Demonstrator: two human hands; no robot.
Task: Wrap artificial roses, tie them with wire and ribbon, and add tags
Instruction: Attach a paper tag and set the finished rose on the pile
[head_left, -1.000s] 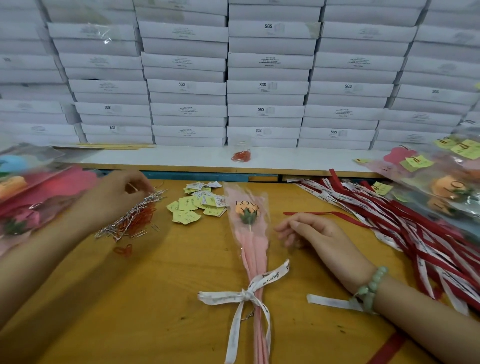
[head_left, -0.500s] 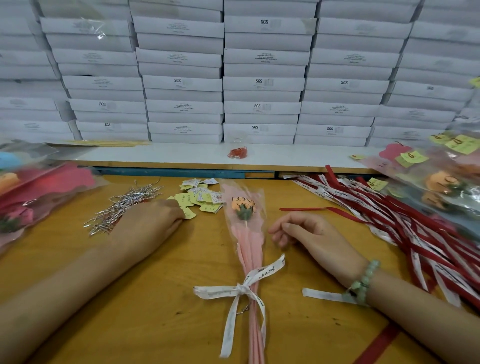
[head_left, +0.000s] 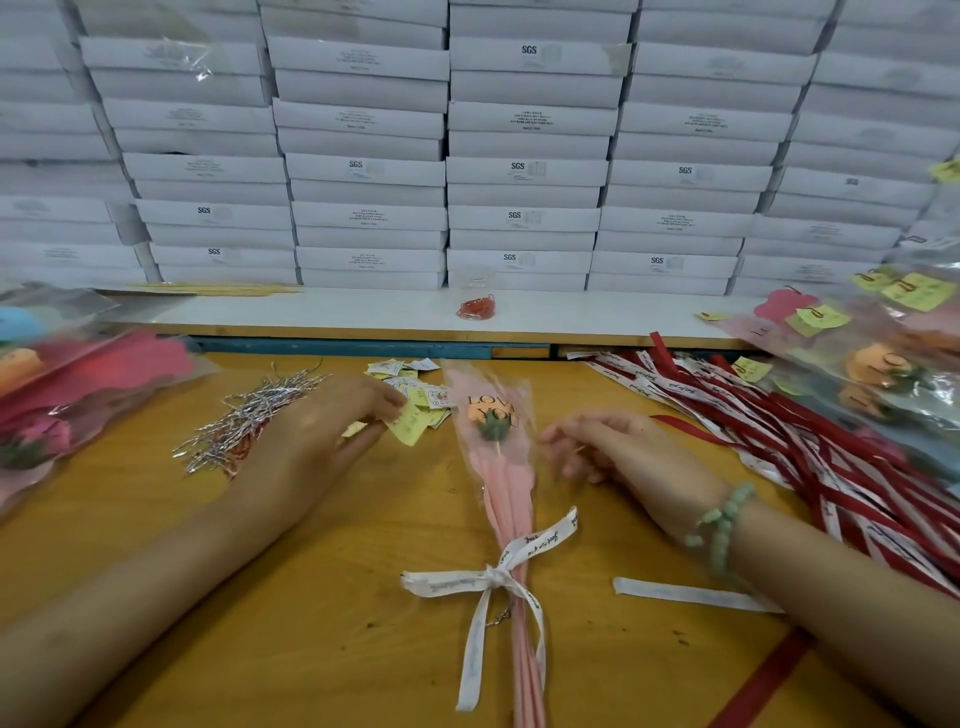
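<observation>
Faces a wall of stacked white boxes (head_left: 524, 171) across a yellow wooden table (head_left: 322, 597). Has one wrapped rose (head_left: 498, 431) lying at the table's middle, bloom toward the boxes, stem toward the near edge, tied low on the stem with a white ribbon bow (head_left: 493, 577). Holds the hands apart, one on each side of the rose. Sets the left hand (head_left: 322, 441) left of the bloom, fingertips on the heap of yellow tags (head_left: 415, 395); too blurred to tell whether pinching one. Rests the right hand (head_left: 613, 447) right of the bloom, fingers loosely curled, green bead bracelet (head_left: 722, 519) on the wrist. Shows silver wire ties (head_left: 254, 415) farther left of the rose, red and white ribbons (head_left: 831, 452) well to its right, and a loose white ribbon strip (head_left: 691, 595) right of the bow.
</observation>
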